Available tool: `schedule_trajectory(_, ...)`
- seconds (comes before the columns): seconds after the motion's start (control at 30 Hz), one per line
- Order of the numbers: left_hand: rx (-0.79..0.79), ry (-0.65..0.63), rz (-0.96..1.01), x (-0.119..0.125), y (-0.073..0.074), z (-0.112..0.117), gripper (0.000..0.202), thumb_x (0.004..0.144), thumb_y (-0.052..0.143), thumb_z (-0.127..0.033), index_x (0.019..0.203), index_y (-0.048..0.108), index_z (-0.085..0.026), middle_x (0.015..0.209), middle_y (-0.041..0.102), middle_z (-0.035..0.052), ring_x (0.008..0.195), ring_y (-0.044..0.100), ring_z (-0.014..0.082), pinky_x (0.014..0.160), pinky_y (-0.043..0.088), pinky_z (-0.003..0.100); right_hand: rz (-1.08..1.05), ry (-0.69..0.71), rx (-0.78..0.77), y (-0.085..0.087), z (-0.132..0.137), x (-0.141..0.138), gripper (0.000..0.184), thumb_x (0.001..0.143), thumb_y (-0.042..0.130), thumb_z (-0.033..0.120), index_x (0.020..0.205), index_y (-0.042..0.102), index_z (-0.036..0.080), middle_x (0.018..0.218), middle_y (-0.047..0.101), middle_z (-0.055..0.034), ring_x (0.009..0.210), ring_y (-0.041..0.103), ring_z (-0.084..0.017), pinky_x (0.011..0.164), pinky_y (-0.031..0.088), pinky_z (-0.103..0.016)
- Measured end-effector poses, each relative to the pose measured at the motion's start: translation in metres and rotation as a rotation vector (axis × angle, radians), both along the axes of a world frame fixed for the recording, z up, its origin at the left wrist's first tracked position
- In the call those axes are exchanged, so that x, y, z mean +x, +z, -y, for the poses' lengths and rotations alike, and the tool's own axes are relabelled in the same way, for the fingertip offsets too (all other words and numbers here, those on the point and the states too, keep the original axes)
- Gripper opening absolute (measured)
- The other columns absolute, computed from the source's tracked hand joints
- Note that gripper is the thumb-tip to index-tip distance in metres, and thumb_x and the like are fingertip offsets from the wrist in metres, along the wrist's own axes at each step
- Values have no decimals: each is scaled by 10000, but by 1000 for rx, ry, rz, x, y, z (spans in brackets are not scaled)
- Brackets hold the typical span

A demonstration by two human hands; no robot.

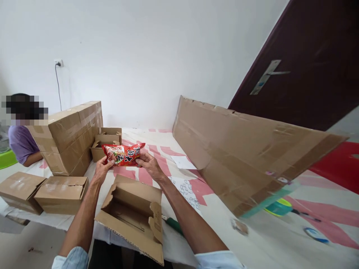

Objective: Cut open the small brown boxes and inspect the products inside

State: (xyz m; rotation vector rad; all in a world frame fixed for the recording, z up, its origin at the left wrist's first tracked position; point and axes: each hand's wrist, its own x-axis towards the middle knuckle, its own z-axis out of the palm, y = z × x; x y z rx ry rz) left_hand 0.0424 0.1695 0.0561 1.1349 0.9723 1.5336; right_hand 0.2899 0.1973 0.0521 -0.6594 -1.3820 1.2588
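Note:
I hold a red snack packet [123, 154] with printed characters between both hands, a little above the table. My left hand [103, 167] grips its left end and my right hand [149, 163] pinches its right end. Just below and in front of the packet lies an open small cardboard box [134, 215] with its flaps up and nothing visible inside. Another open small box [106, 144] stands behind the packet.
A stack of taped cartons [70, 136] stands at the left, two shut small boxes [42, 192] in front of it. A long flat cardboard sheet [246, 153] leans at the right. A person in purple [21, 142] sits far left. Tape roll [280, 206], green-handled tool [174, 225], paper sheets [186, 188] on the cloth.

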Motion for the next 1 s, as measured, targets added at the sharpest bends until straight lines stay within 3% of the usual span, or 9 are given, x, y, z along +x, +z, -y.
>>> schedule_trajectory(0.2,79,-6,-10,-1,21,2,615,547,985,-524,1007,810,-154,928,809,72,725,725,208,654,576,296,0,-26,56,22,6,2,416,699,901,474,933,651,237,953,782,-31,894,707,-225,779,567,-365)
schedule_trajectory(0.37,146,-9,-29,-2,40,5,607,573,984,-508,1033,807,-154,952,796,64,806,719,218,718,591,305,-44,-80,126,39,12,1,427,690,913,505,891,642,243,936,779,-35,901,717,-240,819,594,-409)
schedule_trajectory(0.57,171,7,-63,-7,43,9,526,570,990,-428,994,812,-172,962,786,49,925,707,243,802,562,308,-38,-164,180,36,9,3,427,676,928,502,785,604,246,807,715,-7,784,667,-216,783,607,-423)
schedule_trajectory(0.7,91,5,-95,-8,19,16,416,587,973,-410,884,810,-169,853,775,31,830,694,217,724,526,277,85,-80,99,15,4,9,453,638,938,498,687,570,238,701,645,14,685,604,-177,673,560,-351)
schedule_trajectory(0.87,-88,-29,-113,-7,-32,20,461,587,949,-462,898,804,-154,817,784,57,676,690,183,636,503,264,196,95,-25,-13,6,16,493,616,928,548,881,722,188,847,748,-43,722,661,-189,659,548,-330)
schedule_trajectory(1.0,-183,-28,-121,-11,-66,18,447,585,930,-477,834,781,-137,722,754,65,585,660,164,591,491,262,306,168,-104,-29,3,20,473,682,868,614,751,711,173,711,724,-39,616,634,-163,608,527,-315)
